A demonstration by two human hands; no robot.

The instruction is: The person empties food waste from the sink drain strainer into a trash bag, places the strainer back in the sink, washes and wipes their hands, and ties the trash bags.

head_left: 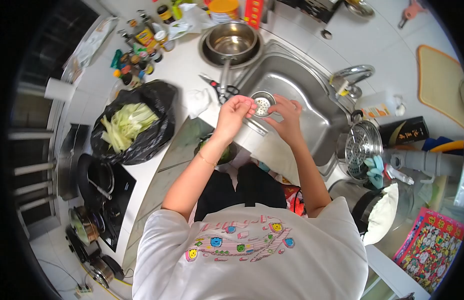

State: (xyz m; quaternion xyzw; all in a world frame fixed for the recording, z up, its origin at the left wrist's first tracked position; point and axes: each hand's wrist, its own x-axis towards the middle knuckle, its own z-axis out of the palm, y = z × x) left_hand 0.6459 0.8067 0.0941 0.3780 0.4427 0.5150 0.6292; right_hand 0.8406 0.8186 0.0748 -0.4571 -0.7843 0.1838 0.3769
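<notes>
Over the near edge of the steel sink [312, 95], a small round metal sink strainer [262, 105] with a perforated bottom is between my hands. My left hand [234, 114] pinches its left rim, thumb and fingers pressed together. Curved around the opposite side, my right hand [287, 117] has its thumb and fingertips at the rim. Black-and-red scissors [223, 91] lie on the counter beyond my left hand. A metal pan [232, 40] rests in a wider bowl there, its handle pointing toward me.
On the left counter sits a black plastic bag [162, 107] with pale green leaf trimmings [128, 125]. Bottles [142, 35] crowd the back corner. The faucet [354, 80] arches at the sink's right, near a steel steamer [362, 145]. A bowl [224, 150] is below my left forearm.
</notes>
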